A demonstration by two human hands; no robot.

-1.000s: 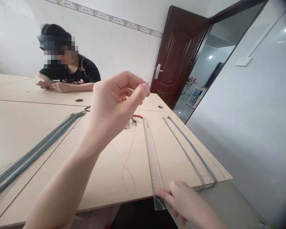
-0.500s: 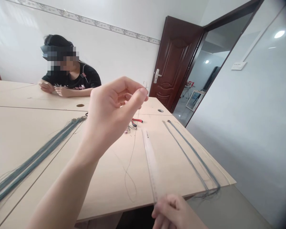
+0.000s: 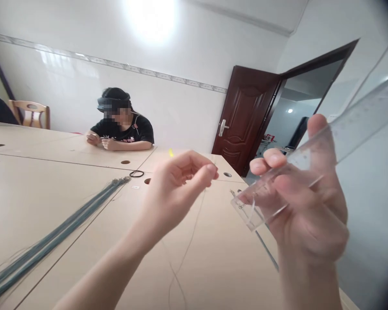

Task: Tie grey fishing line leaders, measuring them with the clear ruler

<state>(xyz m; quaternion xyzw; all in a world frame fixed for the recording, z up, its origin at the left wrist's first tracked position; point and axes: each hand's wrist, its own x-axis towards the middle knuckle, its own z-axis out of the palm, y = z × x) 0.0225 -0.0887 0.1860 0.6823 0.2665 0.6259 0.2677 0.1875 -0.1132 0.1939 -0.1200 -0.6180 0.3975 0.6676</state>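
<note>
My left hand (image 3: 177, 196) is raised over the table, thumb and forefinger pinched together on the end of a thin cord (image 3: 195, 224). The cord hangs from the fingertips and crosses itself in a loop lower down, close to the table's near side. At the right, my right hand (image 3: 310, 206) is closed round a clear plastic ruler (image 3: 352, 133), with the thumb and fingers on its two faces. The ruler slants up to the right, and its end marked with 0 cm points down to the left. What is at the very tip of the left pinch is too small to make out.
Bundles of blue-grey cords (image 3: 80, 215) lie across the table's left part, beside a black ring (image 3: 136, 174). More cord (image 3: 267, 249) lies partly behind the right hand. Across the table (image 3: 51, 148) sits a person (image 3: 126, 125). A brown door (image 3: 245, 116) stands open behind.
My right hand has lifted the ruler off the table and up to the right. My left hand keeps its pinch on the cord. The view has tilted upward.
</note>
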